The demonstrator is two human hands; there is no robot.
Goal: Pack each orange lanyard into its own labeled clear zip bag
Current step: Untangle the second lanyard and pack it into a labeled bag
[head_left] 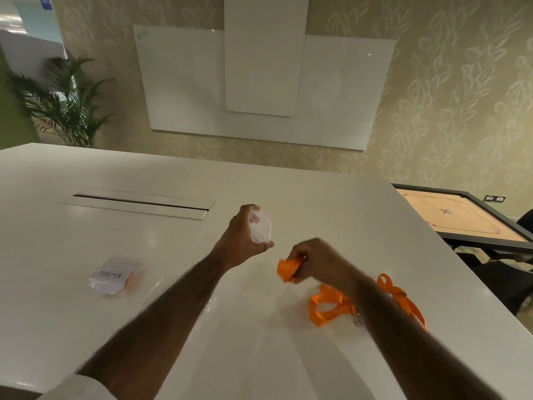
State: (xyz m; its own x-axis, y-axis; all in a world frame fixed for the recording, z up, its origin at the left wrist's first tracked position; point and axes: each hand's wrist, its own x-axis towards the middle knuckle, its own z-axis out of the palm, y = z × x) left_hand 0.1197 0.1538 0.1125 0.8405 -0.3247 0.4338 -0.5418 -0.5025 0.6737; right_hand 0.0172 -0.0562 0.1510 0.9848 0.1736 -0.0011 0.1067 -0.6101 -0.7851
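Orange lanyard [288, 269], bunched up, is gripped in the right hand [315, 261] above the table [144, 327]. The left hand [242, 241] holds a clear bag [261, 226] up, near it. More lanyards [326, 308] lie under the right arm. A packed bag [114, 277] with a label lies well to the left.

A wide white surface [57, 327] fills the near view, with a long cable slot [138, 204] set into it at the far left. Beyond it, a wall with leaf-patterned wallpaper [461, 96] carries overlapping white boards [259, 82]. A leafy palm plant [66, 102] stands at the far left. At the right is a wooden carrom board [461, 217], with a dark chair [504, 284] just nearer.
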